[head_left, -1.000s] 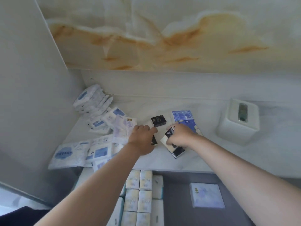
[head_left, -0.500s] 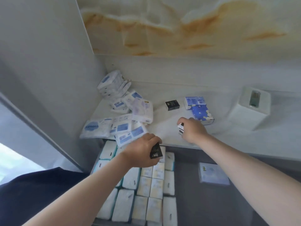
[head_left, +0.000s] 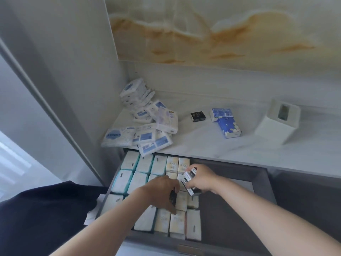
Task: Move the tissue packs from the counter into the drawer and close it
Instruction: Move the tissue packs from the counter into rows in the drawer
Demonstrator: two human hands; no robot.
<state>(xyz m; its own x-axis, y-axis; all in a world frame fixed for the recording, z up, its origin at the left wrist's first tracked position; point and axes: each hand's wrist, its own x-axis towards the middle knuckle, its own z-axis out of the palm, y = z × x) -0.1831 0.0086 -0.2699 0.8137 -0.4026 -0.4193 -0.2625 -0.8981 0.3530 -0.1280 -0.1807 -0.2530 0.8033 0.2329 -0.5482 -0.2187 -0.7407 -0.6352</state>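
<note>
Left hand [head_left: 162, 193]: fingers curled over a small black pack [head_left: 172, 197], mostly hidden. Right hand [head_left: 202, 179]: grips black-and-white packs [head_left: 190, 177], print unreadable. Both over the open drawer [head_left: 221, 224]. Inside it are rows of packs [head_left: 144, 163], some marked "Face". Counter [head_left: 212, 145], 12 o'clock: lone black pack [head_left: 198, 116], blue packs [head_left: 226, 126]. 11 o'clock: heap of packs [head_left: 147, 130].

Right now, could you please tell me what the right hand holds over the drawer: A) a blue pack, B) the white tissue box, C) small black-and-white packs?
C: the right hand grips small black-and-white packs above the open drawer; the blue packs lie on the counter.
</note>
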